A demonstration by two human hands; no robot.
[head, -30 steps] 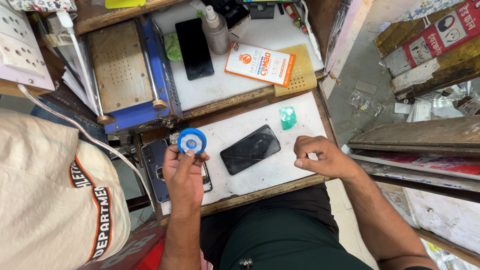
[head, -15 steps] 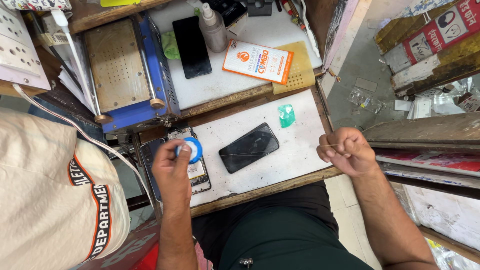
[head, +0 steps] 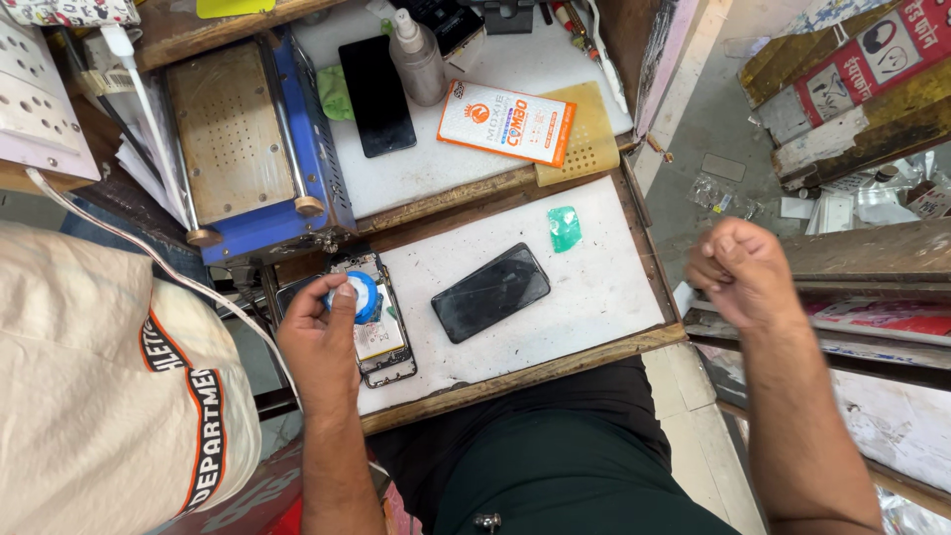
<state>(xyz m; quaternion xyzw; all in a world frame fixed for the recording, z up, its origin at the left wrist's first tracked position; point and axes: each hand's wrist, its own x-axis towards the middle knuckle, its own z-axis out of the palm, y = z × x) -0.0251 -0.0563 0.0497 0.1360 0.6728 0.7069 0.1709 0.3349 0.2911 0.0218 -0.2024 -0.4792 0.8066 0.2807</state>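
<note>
While the left hand (head: 322,342) worked at the mat's left edge, these points stood out:

Left hand: it pinched a small blue roll (head: 355,295) with a white centre, apparently tape, between thumb and fingers.
Position of roll: it was held directly over the top end of the opened phone (head: 376,332), whether touching it I could not tell.
Opened phone: it lay back-off on the white work mat (head: 594,287), pale battery and frame exposed, partly hidden by the fingers.
Right hand: the right hand (head: 741,272) was curled into a loose fist, raised off the mat beyond the bench's right edge; whether it held anything I could not tell.
Doing it well: in my judgement, the roll wanted a light, steady grip, kept square to the phone frame, with the free hand brought back to steady the body.
Nearby: a dark glass panel (head: 490,292) lay at the mat's centre, a green scrap (head: 565,228) above it.
</note>
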